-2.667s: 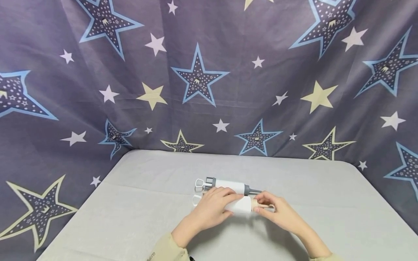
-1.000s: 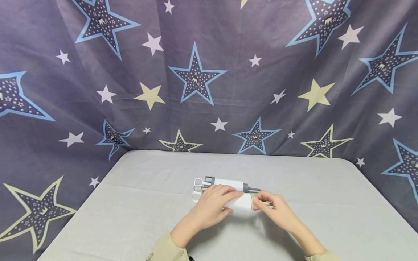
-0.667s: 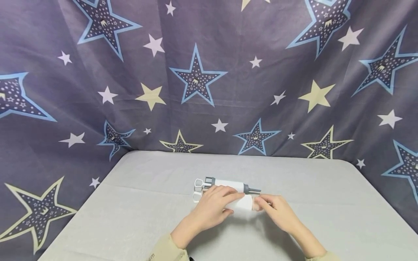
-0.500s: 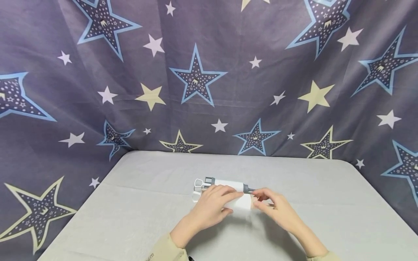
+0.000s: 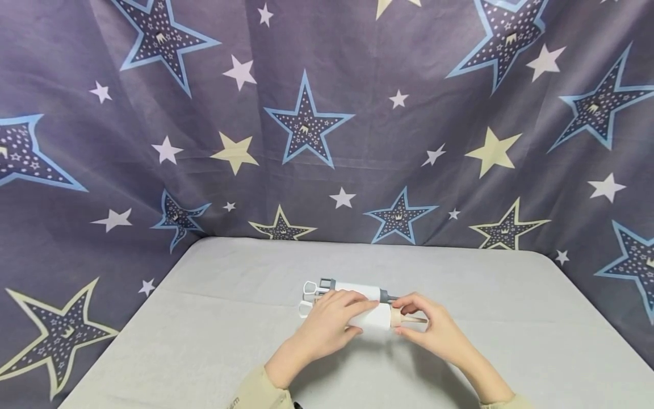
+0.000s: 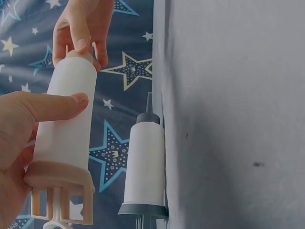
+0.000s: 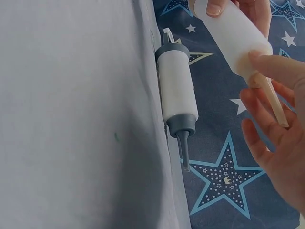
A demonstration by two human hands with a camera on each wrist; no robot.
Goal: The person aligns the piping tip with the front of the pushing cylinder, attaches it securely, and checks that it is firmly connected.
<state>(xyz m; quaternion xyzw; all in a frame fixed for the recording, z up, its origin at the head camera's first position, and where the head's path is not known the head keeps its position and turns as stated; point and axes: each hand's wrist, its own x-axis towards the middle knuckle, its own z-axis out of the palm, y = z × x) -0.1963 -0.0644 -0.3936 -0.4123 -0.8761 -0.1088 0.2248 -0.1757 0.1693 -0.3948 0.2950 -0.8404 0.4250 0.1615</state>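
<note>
My left hand (image 5: 329,321) grips the white barrel of a large plastic syringe (image 5: 377,317), its thumb lying across the barrel in the left wrist view. At the right end, the thumb and fingers of my right hand (image 5: 436,326) hold the beige nozzle collar (image 5: 395,318). A long beige nozzle (image 7: 276,106) points out between those fingers. The left end has a beige finger flange (image 6: 59,176) and a white pull ring (image 5: 305,308). Just behind lies a second syringe (image 5: 360,291), white with dark grey ends, touched by neither hand.
The syringes are over a table with a light grey cloth (image 5: 245,318). A dark curtain (image 5: 204,170) printed with stars hangs behind and at the sides. The grey nozzle (image 7: 185,150) of the second syringe reaches close to my right fingers in the head view.
My right fingers curled over the beige collar, loosened and spread, and now sit round it again, with the nozzle showing between them. The left hand keeps its grip; the grey-ended syringe stays in place.
</note>
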